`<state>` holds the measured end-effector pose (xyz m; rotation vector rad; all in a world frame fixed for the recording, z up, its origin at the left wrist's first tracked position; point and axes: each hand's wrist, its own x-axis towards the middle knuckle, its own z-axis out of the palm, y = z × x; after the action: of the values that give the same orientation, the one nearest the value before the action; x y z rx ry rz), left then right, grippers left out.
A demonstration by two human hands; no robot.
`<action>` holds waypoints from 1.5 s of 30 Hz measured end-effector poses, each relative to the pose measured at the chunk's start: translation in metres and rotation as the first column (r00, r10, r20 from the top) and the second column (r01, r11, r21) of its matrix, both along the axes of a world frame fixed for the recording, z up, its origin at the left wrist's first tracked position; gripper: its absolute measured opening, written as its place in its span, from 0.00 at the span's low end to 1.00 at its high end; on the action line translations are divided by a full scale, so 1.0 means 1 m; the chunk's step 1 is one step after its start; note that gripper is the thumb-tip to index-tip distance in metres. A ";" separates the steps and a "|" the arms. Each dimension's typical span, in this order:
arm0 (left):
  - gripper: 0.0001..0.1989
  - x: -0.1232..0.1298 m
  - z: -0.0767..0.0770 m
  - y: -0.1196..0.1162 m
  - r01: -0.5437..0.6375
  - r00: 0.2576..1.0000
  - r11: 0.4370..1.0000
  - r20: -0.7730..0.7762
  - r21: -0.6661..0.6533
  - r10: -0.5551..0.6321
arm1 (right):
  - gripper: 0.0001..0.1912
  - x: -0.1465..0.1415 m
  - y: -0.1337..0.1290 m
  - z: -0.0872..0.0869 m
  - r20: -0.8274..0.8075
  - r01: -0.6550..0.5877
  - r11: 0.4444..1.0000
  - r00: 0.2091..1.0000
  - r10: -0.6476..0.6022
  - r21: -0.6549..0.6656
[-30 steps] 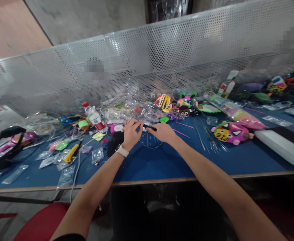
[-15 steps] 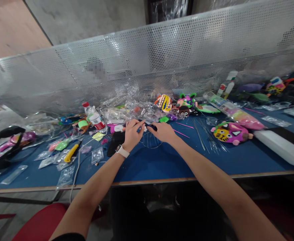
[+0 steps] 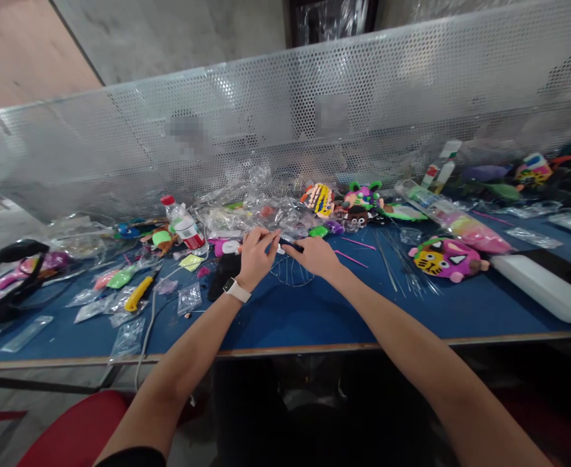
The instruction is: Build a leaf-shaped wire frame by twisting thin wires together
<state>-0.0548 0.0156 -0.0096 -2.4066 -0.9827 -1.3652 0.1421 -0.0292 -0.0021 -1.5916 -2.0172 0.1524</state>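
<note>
My left hand (image 3: 259,256), with a white-banded watch on its wrist, is closed in a pinch over the blue table; what lies between its fingertips is too small to make out. Close beside it, my right hand (image 3: 318,257) grips a small dark, stick-like piece (image 3: 292,247). A bit of white shows between the two hands. Just below them a round frame of thin wire (image 3: 292,272) rests on the table (image 3: 285,321). A black phone-like slab (image 3: 223,275) lies by my left wrist.
To the left are a plastic bottle (image 3: 187,228), a yellow cutter (image 3: 139,294) and clear packets (image 3: 189,298). Loose wires (image 3: 414,269), a purple-and-yellow clay mask (image 3: 446,258) and a white box-like object (image 3: 541,285) lie to the right. A perforated metal screen (image 3: 266,123) stands behind.
My fingertips have shifted slightly. The dark piece, earlier spanning both hands, now shows mainly at my right fingers, with the white bit more visible between the hands.
</note>
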 end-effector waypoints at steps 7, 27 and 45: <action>0.16 0.005 0.003 -0.009 0.085 0.985 0.996 0.153 -0.009 -0.082 | 0.29 0.003 0.000 0.000 -0.067 -0.019 1.000 0.998 0.019 0.001; 0.10 0.007 -0.020 0.011 0.213 0.969 0.926 0.189 -0.312 -0.159 | 0.30 0.099 0.034 0.017 0.327 -0.021 0.995 0.944 0.052 -0.100; 0.05 0.008 -0.017 0.003 0.210 0.975 0.880 0.017 -0.426 -0.224 | 0.24 0.186 0.043 -0.028 0.179 0.004 0.982 0.983 0.031 -0.189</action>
<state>-0.0469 0.0181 -0.0264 -2.9301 -1.1301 -1.2787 0.3277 0.0142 -0.0299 -1.7647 -2.2090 0.2166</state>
